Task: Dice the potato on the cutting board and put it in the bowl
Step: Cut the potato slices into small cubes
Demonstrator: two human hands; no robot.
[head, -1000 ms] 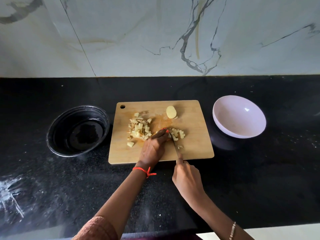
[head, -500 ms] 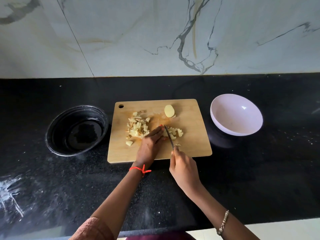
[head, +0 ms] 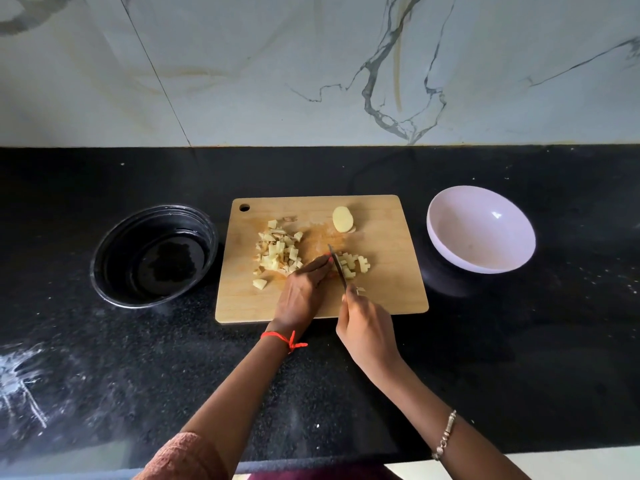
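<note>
— What is lying nearest?

— A knitted, rust-coloured sleeve [head: 183, 455] is showing at the bottom edge. A beaded metal bracelet [head: 445, 434] is hanging on the right wrist; a red thread [head: 282, 339] is circling the left one.

— And the hands?

— The right hand [head: 367, 336] is curling round the handle of a knife [head: 337, 268]; its thin dark blade is pointing away from the person over the board. The left hand [head: 303, 294] is lying flat with the fingers stretched out; the fingertips are pressing down just beside the blade, and whatever sits under them is hidden.

— Where is the potato?

— All of it is sitting on the cutting board [head: 391, 244], a pale wooden rectangle with rounded corners and a hole in one far corner. Small yellow potato cubes [head: 278, 252] are piling up left of the hand; more are lying right of the blade. A smooth oval potato piece [head: 343, 219] is resting farther back.

— And around it?

— A glossy white bowl [head: 485, 237] is standing right of the board, tilting a little; a black bowl [head: 117, 244] with ridged sides is standing to the left. A speckled black stone counter [head: 519, 358] is carrying everything; a white wall [head: 311, 64] with grey marble veins is rising behind.
</note>
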